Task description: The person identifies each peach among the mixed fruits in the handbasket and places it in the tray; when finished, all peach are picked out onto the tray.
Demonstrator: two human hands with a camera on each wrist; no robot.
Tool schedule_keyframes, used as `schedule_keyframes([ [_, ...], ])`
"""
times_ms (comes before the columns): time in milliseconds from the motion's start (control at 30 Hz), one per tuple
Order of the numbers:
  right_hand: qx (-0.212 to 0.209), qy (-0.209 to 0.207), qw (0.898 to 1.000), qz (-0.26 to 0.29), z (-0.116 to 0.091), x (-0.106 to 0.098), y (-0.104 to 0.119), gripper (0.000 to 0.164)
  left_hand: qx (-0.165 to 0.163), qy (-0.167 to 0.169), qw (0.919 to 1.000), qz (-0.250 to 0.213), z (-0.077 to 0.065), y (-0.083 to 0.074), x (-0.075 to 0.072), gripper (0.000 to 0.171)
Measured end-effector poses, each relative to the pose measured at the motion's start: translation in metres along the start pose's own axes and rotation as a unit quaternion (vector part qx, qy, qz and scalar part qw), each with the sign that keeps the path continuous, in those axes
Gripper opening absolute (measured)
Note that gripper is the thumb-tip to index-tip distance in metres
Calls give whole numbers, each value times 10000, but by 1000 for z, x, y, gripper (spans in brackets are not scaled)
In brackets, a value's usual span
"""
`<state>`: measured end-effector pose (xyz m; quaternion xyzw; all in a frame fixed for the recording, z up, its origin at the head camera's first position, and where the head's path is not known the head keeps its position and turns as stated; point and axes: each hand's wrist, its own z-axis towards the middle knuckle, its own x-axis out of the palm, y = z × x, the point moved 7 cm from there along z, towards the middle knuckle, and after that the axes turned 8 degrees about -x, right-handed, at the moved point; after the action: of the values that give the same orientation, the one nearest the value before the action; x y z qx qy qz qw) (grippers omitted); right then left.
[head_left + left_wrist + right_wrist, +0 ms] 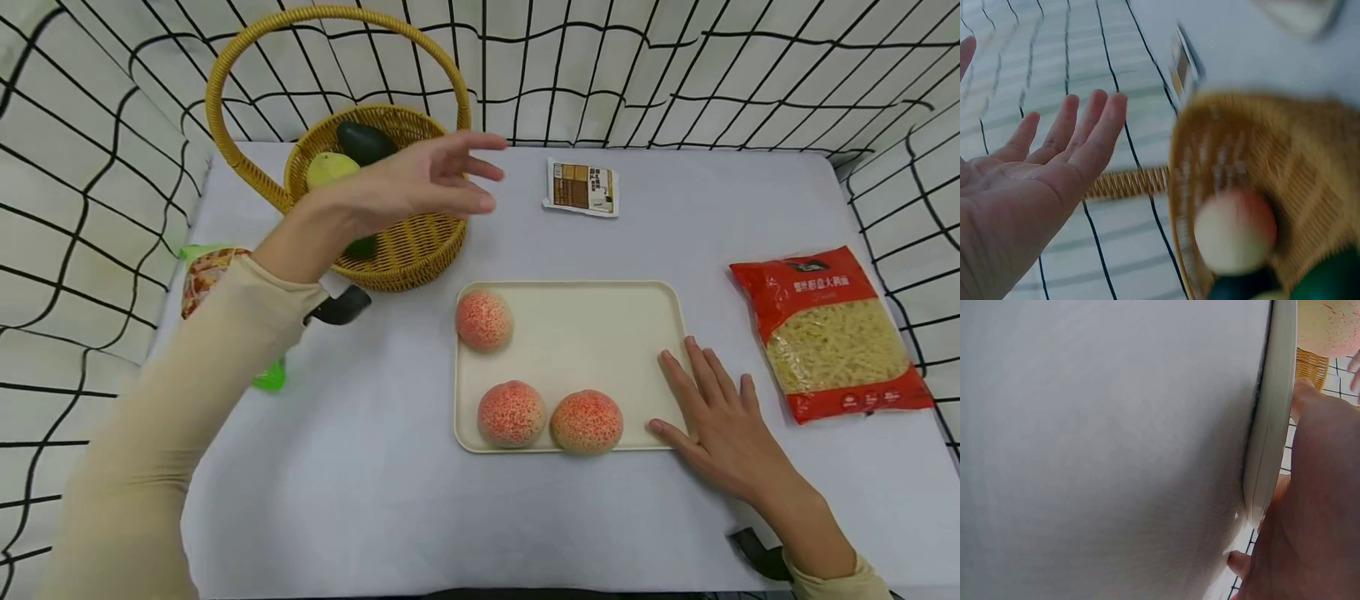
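Note:
Over the yellow wicker basket (423, 267), my left hand (408, 182) hovers with loosely extended fingers and nothing in them. Inside the basket are a dark green fruit (365, 143) and a yellow-green fruit (331, 168), partly covered by my arm; the left wrist view also shows a pale, red-blushed round fruit (1236, 231) in it. My right hand (720, 425) rests with spread fingers on the right edge of the cream tray (600, 333). On that tray lie three peaches: one at upper left (483, 320), two along the front edge, a left peach (512, 414) and a right peach (587, 422).
A red bag of pasta (836, 333) lies right of the tray. Behind the tray is a small white-and-brown packet (581, 188). A green-edged food bag (210, 271) sits at the left, mostly under my sleeve. Black wire mesh (525, 75) borders the white table.

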<state>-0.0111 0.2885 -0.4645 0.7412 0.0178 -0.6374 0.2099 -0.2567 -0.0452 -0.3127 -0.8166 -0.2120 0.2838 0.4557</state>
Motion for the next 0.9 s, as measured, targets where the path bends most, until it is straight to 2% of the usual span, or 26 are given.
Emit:
schedule_keyframes([
  [67,1,-5,10000,1,0,-1,0,102,-377,-263,9989,105,0,6,-22,78],
  [167,5,5,10000,8,-1,-1,0,102,-856,-479,9950,186,4,17,-47,78],
  [267,2,23,10000,9,-1,-1,0,102,-1235,-595,9903,209,8,28,-65,81],
  [367,-5,21,10000,3,0,-1,0,102,-1533,-644,9852,424,13,36,-77,85],
  [600,-10,7,10000,50,0,0,-2,100,-1831,-730,9758,943,30,41,-88,91],
  [800,-12,-16,10000,91,0,-1,-1,99,-1979,-821,9645,1544,40,43,-89,93],
  [900,-13,-31,9999,95,-1,-1,-1,99,-2066,-806,9610,1654,43,46,-89,93],
])
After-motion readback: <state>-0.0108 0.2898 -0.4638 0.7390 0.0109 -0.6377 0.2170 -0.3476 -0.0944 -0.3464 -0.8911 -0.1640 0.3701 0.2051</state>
